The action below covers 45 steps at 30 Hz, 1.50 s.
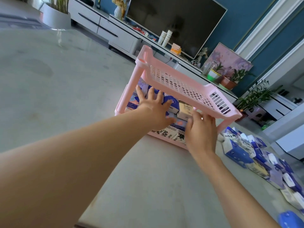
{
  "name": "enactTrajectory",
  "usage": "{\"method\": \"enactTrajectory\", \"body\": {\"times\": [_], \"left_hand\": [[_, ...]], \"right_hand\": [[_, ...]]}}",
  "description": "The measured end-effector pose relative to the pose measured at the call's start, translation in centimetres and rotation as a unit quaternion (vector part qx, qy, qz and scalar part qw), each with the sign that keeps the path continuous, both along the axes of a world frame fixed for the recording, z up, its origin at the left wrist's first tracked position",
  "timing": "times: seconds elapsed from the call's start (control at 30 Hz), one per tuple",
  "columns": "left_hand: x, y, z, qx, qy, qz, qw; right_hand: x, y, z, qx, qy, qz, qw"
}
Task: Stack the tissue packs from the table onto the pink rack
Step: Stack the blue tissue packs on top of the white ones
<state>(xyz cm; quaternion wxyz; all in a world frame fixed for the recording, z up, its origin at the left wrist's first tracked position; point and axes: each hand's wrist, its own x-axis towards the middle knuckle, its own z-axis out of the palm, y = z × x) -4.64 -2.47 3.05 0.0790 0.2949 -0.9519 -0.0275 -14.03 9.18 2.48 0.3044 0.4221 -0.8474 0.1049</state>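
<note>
A pink two-tier rack [179,83] stands on the pale table [65,83]. Its lower shelf holds several tissue packs [172,102] in blue, white and beige; its top shelf is bare. My left hand [154,107] reaches into the lower shelf with fingers spread flat on the packs there. My right hand [201,130] is at the rack's front, fingers resting against a beige pack [185,109] under the top shelf's edge. A heap of loose tissue packs [256,155] lies on the table to the right.
A blue object [291,219] sits at the table's near right corner. Beyond the table are a white TV cabinet [115,30], a dark television [177,22], paper cups [166,37] and potted plants [230,79]. Bare tabletop stretches left of the rack.
</note>
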Motion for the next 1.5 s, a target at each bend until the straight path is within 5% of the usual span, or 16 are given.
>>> {"method": "enactTrajectory", "body": {"times": [0.1,0.63,1.1,1.3,1.4,1.5], "left_hand": [[0.0,0.0,-0.1,0.000,0.001,0.000,1.000],[0.0,-0.1,0.0,0.001,-0.009,-0.002,1.000],[1.7,2.0,0.0,-0.041,0.045,-0.077,0.995],[3.8,6.0,-1.6,-0.121,0.178,-0.352,0.911],[2.9,8.9,-0.9,-0.086,0.180,-0.368,0.908],[1.2,11.2,-0.5,-0.074,0.180,-0.362,0.911]], "right_hand": [[-0.3,0.4,-1.3,0.020,0.042,0.044,0.998],[-1.8,-0.6,1.1,0.054,-0.142,0.107,0.983],[-1.3,2.2,0.0,0.103,-0.077,0.176,0.976],[-0.5,7.7,1.4,0.077,-0.020,0.256,0.964],[-2.3,10.8,2.7,0.020,-0.003,0.231,0.973],[-5.7,13.9,3.5,-0.129,-0.092,0.126,0.979]]}}
